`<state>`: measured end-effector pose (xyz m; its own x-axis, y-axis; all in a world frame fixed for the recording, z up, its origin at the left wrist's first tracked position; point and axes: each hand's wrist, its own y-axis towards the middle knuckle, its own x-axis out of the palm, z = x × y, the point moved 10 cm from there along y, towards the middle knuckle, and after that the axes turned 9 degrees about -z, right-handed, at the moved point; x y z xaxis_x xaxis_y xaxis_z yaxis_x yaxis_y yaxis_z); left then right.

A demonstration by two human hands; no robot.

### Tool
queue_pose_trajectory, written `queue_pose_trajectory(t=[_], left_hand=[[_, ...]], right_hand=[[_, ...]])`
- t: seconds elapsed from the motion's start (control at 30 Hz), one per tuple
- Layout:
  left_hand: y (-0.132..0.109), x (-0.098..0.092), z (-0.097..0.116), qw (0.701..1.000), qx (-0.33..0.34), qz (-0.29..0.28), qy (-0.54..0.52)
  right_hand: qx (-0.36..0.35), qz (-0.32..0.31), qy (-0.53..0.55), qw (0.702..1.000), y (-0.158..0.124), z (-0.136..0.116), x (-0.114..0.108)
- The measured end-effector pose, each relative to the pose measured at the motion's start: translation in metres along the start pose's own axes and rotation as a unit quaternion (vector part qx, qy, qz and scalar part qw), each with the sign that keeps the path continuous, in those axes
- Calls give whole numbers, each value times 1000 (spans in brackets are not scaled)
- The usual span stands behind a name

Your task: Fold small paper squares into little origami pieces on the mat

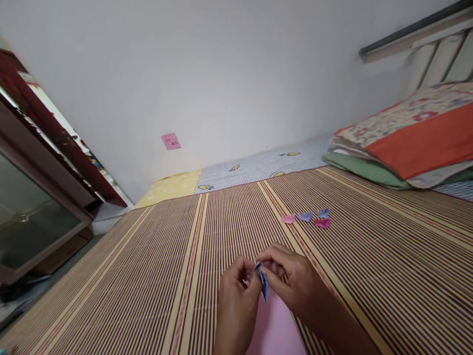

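Note:
Between my two hands is a small piece of folded blue paper (263, 286), its pointed end hanging down. My left hand (238, 301) pinches it from the left, thumb and fingertips closed on it. From the right, my right hand (291, 276) grips its upper part with thumb and forefinger. Below the hands lies a flat pink sheet (277, 328), partly covered by my wrists. Farther off on the striped mat sit several small folded papers: a pink one (288, 218), a light blue one (305, 216), another blue one (323, 213) and a magenta one (322, 223).
The striped bamboo mat (166, 266) covers the bed. Folded bedding (417, 133) is stacked at the right, beneath a dark rail (414, 27). A pink note (170, 141) is stuck on the white wall (229, 74). At the left stands a glass-fronted cabinet (33, 212).

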<state>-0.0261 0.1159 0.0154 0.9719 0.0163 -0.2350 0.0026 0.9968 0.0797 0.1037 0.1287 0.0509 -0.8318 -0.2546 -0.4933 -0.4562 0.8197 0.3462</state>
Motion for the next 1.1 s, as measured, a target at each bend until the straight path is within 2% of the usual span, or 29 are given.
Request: queue_pose_trajectory(t=[0.07,0.17,0.27,0.37,0.5,0.7,0.9,1.0,1.1], left_hand=[[0,1,2,1000,9,-5,3],[-1,1,2,999,12,-9,-50],[-3,2,1,994,3,-8,-110],[-6,2,4,992,-5,1,-124],[-6,12,5,991,-20,-18,-133],[-5,18,2,991,-31,-17,-132],[-8,6,10,999,-7,17,-43],[-8,2,12,999,6,29,-23],[-9,-3,11,998,15,65,14]], right_hand=[[-21,9,-11,1000,-1,-4,0],[-22,47,-33,998,-2,-1,-5],[-18,122,-71,990,-5,5,-18],[-6,204,-94,974,-12,9,-34],[26,256,-98,961,-18,11,-43],[61,247,-79,964,-18,16,-37],[71,203,-92,972,-14,13,-31],[62,199,-111,972,-13,10,-28],[60,202,-146,967,-13,8,-23]])
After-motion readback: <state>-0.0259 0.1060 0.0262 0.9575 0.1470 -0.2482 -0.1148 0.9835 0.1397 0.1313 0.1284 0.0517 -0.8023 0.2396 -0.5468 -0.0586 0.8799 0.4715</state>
